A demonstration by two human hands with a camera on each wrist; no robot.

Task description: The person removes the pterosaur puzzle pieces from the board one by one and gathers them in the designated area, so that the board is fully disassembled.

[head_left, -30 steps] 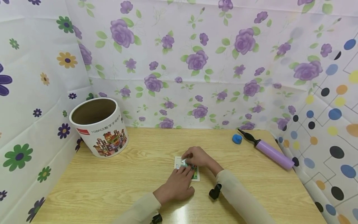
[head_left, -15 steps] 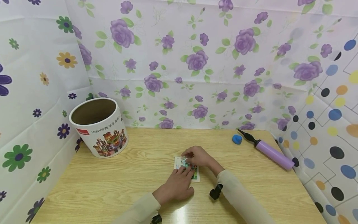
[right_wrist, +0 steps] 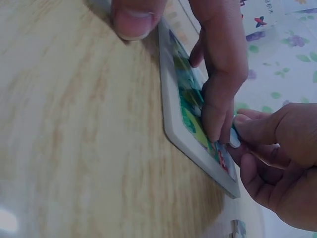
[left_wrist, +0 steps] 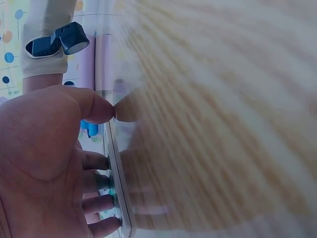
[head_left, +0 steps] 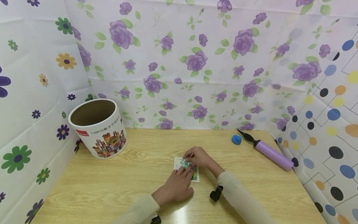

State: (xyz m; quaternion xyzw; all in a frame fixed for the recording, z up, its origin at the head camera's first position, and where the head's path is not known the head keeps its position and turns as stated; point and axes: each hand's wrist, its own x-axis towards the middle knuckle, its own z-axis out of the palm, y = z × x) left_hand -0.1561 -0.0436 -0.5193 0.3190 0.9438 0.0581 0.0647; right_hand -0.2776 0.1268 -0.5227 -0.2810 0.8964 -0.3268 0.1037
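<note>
- Jigsaw puzzle board (right_wrist: 172, 116), white-rimmed with a mostly green picture, lies flat near the middle of the table (head_left: 134, 189), well apart from its left and right edges.
- Left hand (head_left: 177, 185) has its fingers extended over the board, tips pressing on the picture; they cover its middle, leaving the near right corner in sight. The thumb is outside the near edge, down by the tabletop.
- Right hand (head_left: 198, 156) reaches in from the right, thumb and fingers curled, pinching a small pale-blue puzzle piece (right_wrist: 234, 139).
- That piece sits just beyond the left fingertips, over the far half of the board; whether it touches the board I cannot tell.
- Printed bucket (head_left: 104, 143) stands upright at the far left corner of the table.
- Lilac hand pump (head_left: 271, 153) lies along the right edge, black nozzle towards the far edge, with a small blue object (head_left: 236, 139) just beside the nozzle.
</note>
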